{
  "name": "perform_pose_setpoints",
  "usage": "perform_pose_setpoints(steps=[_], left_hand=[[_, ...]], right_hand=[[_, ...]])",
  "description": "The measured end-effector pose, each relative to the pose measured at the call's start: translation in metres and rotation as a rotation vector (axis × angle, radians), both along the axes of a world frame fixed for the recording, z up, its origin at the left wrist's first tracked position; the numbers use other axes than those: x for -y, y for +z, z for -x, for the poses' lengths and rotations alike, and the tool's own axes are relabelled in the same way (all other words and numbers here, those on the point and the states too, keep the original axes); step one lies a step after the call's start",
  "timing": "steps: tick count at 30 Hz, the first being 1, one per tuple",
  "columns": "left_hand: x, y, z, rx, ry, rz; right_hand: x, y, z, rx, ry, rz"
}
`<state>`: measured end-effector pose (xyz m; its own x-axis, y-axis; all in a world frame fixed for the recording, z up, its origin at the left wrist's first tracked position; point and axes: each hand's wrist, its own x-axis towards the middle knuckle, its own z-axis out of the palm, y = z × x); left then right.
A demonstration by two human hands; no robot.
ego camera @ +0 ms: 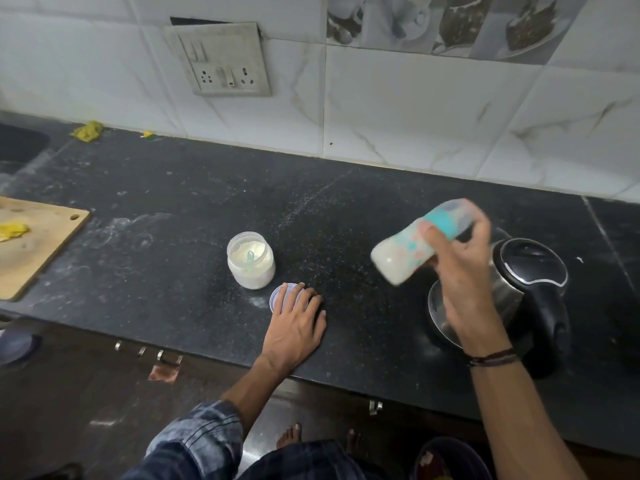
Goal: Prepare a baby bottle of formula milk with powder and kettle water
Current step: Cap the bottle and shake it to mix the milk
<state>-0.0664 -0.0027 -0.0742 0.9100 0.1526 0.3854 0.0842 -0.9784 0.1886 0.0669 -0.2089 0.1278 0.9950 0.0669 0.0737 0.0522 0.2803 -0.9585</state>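
Head view shows the right hand (460, 271) gripping a tilted, blurred baby bottle (412, 251) above the table (194, 202), the left hand (294, 323) spread flat on a jar lid (278, 297).

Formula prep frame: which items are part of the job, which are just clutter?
In use: baby bottle held tilted in right hand; open powder jar with scoop inside; jar lid under left hand; kettle.

Clutter: chopping board, yellow scraps, wall socket.

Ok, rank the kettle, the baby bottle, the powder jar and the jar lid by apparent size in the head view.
1. kettle
2. baby bottle, blurred and raised nearer the camera, so less sure
3. powder jar
4. jar lid, mostly hidden under the left hand
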Motion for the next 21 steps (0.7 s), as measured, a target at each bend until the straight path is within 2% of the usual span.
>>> perform_pose_setpoints(steps=[2,5,9,13,17,21], left_hand=[[-0.0001,0.0001,-0.0011,0.012,-0.001,-0.001],[0.0007,-0.0018,-0.0016,0.014,0.001,0.004],[-0.0015,-0.0043,-0.0011,0.014,-0.008,0.006],[-0.0006,-0.0052,-0.0025,0.009,0.002,0.005],[-0.0017,-0.0062,-0.0017,0.015,-0.005,0.006],[-0.0005,-0.0062,-0.0026,0.019,0.005,0.0]], right_hand=[[0.0027,-0.0007,0.0017,0.005,0.018,-0.001],[0.0035,0.003,-0.0019,-0.041,-0.149,-0.177],[0.0033,-0.0033,-0.0013,-0.03,-0.019,-0.016],[0.0031,0.0012,-0.0019,0.011,-0.111,-0.134],[-0.0008,-0.0035,0.0013,0.025,0.028,0.006],[-0.0008,-0.0039,-0.0011,-0.042,-0.114,-0.175]])
